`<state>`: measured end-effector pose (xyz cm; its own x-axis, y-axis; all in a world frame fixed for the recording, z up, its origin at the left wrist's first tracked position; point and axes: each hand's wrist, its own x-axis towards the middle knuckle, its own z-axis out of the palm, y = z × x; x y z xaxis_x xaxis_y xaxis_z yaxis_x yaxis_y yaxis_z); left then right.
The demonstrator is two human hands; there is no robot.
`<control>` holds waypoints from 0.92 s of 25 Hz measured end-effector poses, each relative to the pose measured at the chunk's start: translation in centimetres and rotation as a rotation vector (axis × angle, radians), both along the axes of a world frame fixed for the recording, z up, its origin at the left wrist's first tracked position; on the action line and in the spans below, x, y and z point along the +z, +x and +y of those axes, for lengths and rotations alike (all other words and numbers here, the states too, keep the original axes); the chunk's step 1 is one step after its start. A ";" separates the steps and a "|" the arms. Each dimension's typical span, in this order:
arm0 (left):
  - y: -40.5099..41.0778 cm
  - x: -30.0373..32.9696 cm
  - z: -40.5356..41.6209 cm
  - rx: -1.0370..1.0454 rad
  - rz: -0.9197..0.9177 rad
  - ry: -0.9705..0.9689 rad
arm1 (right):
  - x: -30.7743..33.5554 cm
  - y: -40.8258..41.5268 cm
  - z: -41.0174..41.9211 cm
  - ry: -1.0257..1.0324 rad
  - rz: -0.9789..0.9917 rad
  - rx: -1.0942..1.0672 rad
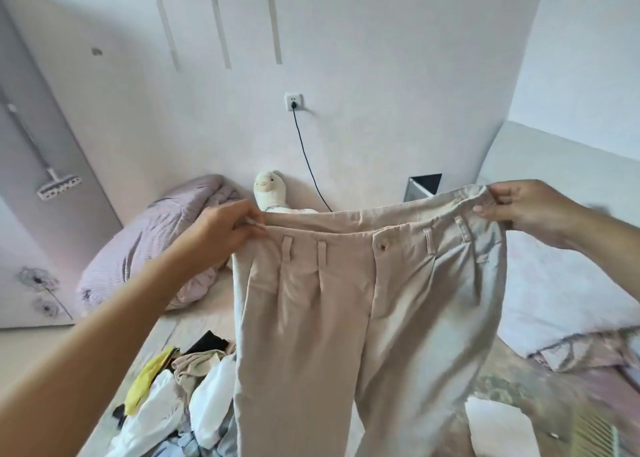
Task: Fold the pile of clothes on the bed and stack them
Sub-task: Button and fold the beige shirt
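Beige trousers point(363, 300), one pair, pinched at the waistband by left hand point(225, 231) and right hand point(519, 207).

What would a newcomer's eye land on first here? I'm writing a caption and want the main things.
First, the beige trousers held up mid-frame, stretched at the waistband between the left hand and the right hand, legs hanging down. Next, the unfolded pile of clothes on the bed at lower left, with yellow, white and black pieces. Behind, a white plush toy leans against the wall beside a bunched lilac duvet.
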<state>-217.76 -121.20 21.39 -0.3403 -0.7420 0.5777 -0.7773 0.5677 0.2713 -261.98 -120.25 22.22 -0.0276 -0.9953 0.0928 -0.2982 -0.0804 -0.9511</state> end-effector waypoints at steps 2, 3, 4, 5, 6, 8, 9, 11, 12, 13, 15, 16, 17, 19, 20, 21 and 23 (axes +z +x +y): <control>0.1 1.9 -0.6 0.024 0.002 -0.012 | 2.2 -0.2 0.9 0.045 -0.005 0.051; 0.0 2.5 -0.8 0.040 0.054 0.041 | 2.9 -0.4 1.5 0.085 0.011 0.095; -0.2 3.3 -0.8 0.068 0.118 0.079 | 3.5 -0.4 2.1 0.131 0.049 0.140; -0.5 4.1 -0.8 0.094 0.182 0.095 | 4.0 -0.3 2.6 0.178 0.098 0.178; -0.8 4.8 -0.8 0.115 0.232 0.096 | 4.1 -0.1 2.9 0.216 0.131 0.207; -1.2 6.4 0.0 0.106 0.293 0.050 | 4.5 0.3 3.7 0.223 0.105 0.254; -1.4 7.2 0.4 0.089 0.310 0.035 | 4.8 0.4 4.0 0.207 0.055 0.281; -1.4 9.0 0.9 0.068 0.338 0.036 | 5.7 0.5 4.4 0.160 -0.009 0.337; -1.5 9.9 1.3 0.069 0.342 0.028 | 6.3 0.7 4.7 0.122 -0.006 0.356; -1.5 10.9 1.9 0.062 0.337 0.017 | 7.0 0.8 4.9 0.078 0.002 0.372; -1.4 12.4 3.2 0.016 0.321 0.022 | 8.4 1.1 5.4 0.002 -0.034 0.368; -1.2 13.1 4.0 -0.017 0.302 0.036 | 9.3 1.2 5.5 -0.038 -0.078 0.341; -0.9 13.9 4.7 -0.037 0.262 0.051 | 10.2 1.2 5.7 -0.086 -0.115 0.317; 0.3 15.5 5.8 -0.016 0.190 0.034 | 12.0 1.2 6.1 -0.193 -0.158 0.279; 1.1 16.6 6.2 0.011 0.221 0.006 | 12.7 1.1 6.3 -0.241 -0.168 0.259; 1.8 17.4 6.7 0.037 0.291 -0.022 | 13.3 1.1 6.6 -0.272 -0.173 0.247; 1.9 17.6 7.7 0.018 0.439 -0.043 | 13.9 1.7 6.9 -0.299 -0.113 0.238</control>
